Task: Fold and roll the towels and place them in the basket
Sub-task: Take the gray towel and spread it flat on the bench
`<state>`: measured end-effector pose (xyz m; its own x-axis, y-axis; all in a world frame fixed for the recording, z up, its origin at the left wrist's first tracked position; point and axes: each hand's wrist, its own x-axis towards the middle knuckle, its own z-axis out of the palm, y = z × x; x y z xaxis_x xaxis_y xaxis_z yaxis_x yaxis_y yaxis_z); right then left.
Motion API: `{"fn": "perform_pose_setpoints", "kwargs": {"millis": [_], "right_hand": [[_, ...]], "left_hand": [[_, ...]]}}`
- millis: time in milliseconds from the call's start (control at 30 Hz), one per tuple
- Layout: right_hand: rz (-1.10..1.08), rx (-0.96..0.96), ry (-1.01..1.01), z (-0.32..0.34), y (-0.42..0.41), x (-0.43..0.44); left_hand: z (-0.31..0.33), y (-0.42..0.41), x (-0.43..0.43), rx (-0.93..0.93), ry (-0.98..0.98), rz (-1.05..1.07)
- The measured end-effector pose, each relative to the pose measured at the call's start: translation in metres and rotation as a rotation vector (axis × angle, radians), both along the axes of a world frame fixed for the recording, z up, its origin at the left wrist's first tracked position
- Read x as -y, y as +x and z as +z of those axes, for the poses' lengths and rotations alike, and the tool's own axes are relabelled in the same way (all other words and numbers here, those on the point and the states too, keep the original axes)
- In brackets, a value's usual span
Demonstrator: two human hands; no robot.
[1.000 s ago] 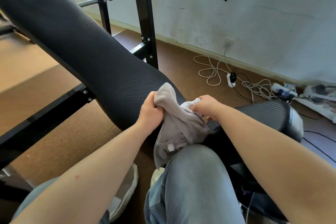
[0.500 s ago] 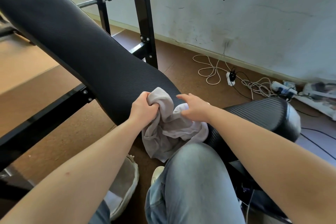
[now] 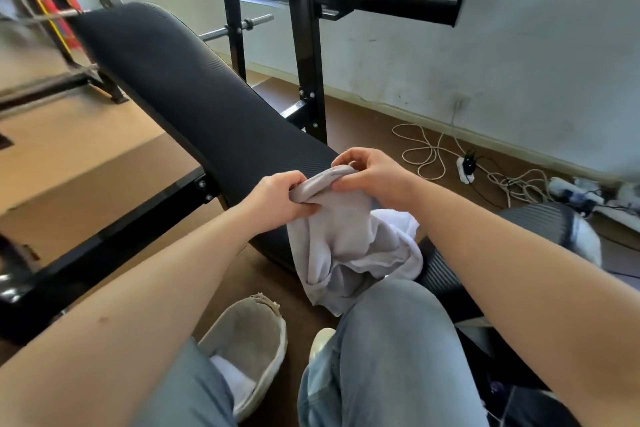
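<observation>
Our left hand and right hand both grip the grey towel along its top edge. The fingers are curled over it, the thumbs pinch from our side, and the two hands are just beside each other. The towel hangs bunched from that edge, in front of our right knee and against the lower end of the black bench pad. It is neither folded nor rolled yet. We judge the step in hand to be finding an edge and opening the cloth out. To do it well we should slide the hands apart along the hem to the corners and let the weight pull the creases out. Then we lay it flat on the pad to fold, so the roll comes out even and tight. On the floor between our legs, below the towel, stands the pale basket, its rim frayed at one spot. Inside lies a white cloth, likely a towel, though we cannot tell whether it is rolled, and our left leg hides part of the inside
</observation>
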<state>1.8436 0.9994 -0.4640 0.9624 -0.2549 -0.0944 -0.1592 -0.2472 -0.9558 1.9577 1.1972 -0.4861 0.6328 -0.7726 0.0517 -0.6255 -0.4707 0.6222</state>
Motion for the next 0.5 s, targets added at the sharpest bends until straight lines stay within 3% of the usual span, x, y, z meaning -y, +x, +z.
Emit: {"fn": "perform_pose_setpoints", "kwargs": {"millis": [133, 200, 267, 333, 400, 500], "right_hand": [[-0.089, 0.069, -0.031, 0.032, -0.003, -0.001], [-0.014, -0.057, -0.168, 0.048, -0.007, 0.005], [0.087, -0.307, -0.356, 0.06, -0.013, 0.006], [0.154, -0.427, -0.457, 0.063, -0.018, 0.004], [0.139, -0.319, -0.386, 0.066, -0.021, 0.001], [0.104, -0.075, -0.21, 0.072, -0.018, -0.013]], "left_hand": [[0.007, 0.001, -0.024, -0.048, 0.026, -0.026], [0.011, 0.001, -0.034, -0.122, -0.132, 0.076], [0.019, 0.001, -0.043, -0.198, -0.262, 0.196], [0.028, 0.003, -0.052, -0.203, -0.299, 0.252], [0.038, 0.006, -0.061, -0.203, -0.224, 0.226], [0.047, 0.003, -0.07, -0.382, 0.013, 0.069]]}}
